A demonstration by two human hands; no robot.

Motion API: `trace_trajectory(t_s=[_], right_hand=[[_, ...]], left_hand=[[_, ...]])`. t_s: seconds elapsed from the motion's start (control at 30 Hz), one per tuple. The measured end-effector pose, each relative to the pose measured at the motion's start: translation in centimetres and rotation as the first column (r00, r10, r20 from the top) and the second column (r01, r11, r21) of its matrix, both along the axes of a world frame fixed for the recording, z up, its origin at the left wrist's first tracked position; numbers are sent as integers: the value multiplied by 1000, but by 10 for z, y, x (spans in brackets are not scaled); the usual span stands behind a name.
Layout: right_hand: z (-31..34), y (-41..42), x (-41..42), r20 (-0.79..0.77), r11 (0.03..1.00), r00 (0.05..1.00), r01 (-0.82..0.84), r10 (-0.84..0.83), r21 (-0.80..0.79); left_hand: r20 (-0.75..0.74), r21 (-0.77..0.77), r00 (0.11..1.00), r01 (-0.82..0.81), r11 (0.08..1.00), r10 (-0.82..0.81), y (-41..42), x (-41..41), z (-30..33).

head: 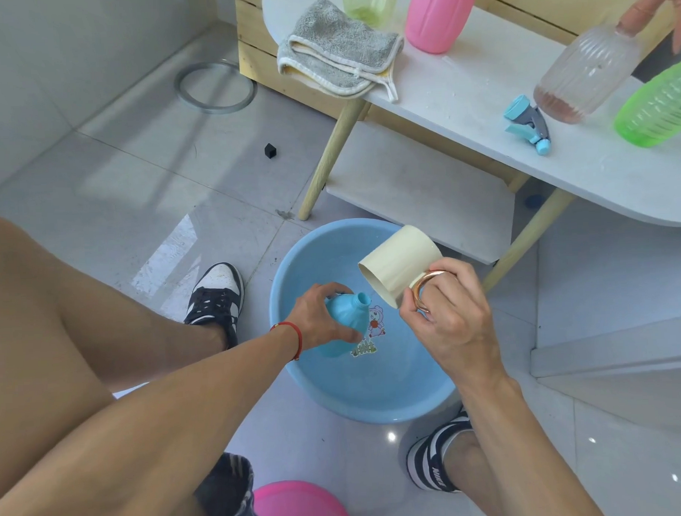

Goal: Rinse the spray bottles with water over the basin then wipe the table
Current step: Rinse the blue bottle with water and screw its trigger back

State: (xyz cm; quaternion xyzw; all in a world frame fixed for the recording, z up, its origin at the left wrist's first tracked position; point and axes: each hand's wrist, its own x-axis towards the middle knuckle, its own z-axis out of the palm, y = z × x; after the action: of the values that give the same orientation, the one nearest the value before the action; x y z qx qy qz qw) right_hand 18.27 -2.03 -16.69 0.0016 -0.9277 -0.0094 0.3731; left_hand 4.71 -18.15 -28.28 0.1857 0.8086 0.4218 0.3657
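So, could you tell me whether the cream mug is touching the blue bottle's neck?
Apart. The head view shows blue basin between the mug rim and the bottle opening.

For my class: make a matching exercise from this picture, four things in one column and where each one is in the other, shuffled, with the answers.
Things:
1. blue bottle
2. cream mug
3. grey cloth
4. spray nozzle

Places:
A. folded at the table's end
B. in the right hand
C. lying loose on the table
D. in the left hand, over the basin

Pairs: 1-D, 2-B, 3-A, 4-C
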Motion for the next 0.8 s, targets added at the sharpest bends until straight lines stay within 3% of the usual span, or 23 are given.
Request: trace_trajectory(t_s=[0.07, 0.13, 0.23, 0.3, 0.4, 0.47, 0.5, 0.6, 0.63, 0.67, 0.7, 0.8], right_hand=[[-2, -1, 0, -3, 1000, 1000, -15, 15, -10], [-13, 2, 0, 44, 991, 996, 80, -75, -111], [-41, 13, 6, 331, 860, 909, 369, -254, -352], [-64, 16, 14, 567, 763, 780, 529, -266, -371], [-96, 9, 26, 735, 827, 610, 549, -297, -121], [-112, -1, 33, 891, 805, 369, 594, -265, -7], [-123, -4, 37, 915, 774, 319, 633, -248, -11], [-139, -2, 39, 946, 682, 305, 716, -113, -149], [-134, -5, 38, 967, 658, 249, 738, -54, -153], [-135, -7, 37, 952, 714, 301, 678, -49, -178], [-136, -6, 35, 914, 662, 401, 700, -56, -267], [-129, 11, 33, 808, 376, 569, 790, -155, -484]], left_hand=[[8, 5, 1000, -8, 1000, 8, 0, 0, 1], [12, 16, 1000, -15, 1000, 15, 0, 0, 1], [12, 24, 1000, -24, 999, 24, -2, 1, 1], [16, 16, 1000, -24, 1000, 24, -4, 1, 0], [51, 25, 999, -14, 1000, 13, -7, 2, 1], [63, 31, 998, -7, 1000, 5, -9, 3, 2], [62, 31, 998, -3, 1000, 1, -10, 3, 3], [55, 34, 998, -1, 999, 0, -11, 4, 4], [54, 33, 999, -2, 999, 0, -12, 3, 4], [56, 31, 998, -3, 1000, 1, -12, 3, 4], [57, 28, 998, -4, 1000, 2, -12, 3, 5], [55, 15, 998, -7, 1000, 7, -12, 2, 6]])
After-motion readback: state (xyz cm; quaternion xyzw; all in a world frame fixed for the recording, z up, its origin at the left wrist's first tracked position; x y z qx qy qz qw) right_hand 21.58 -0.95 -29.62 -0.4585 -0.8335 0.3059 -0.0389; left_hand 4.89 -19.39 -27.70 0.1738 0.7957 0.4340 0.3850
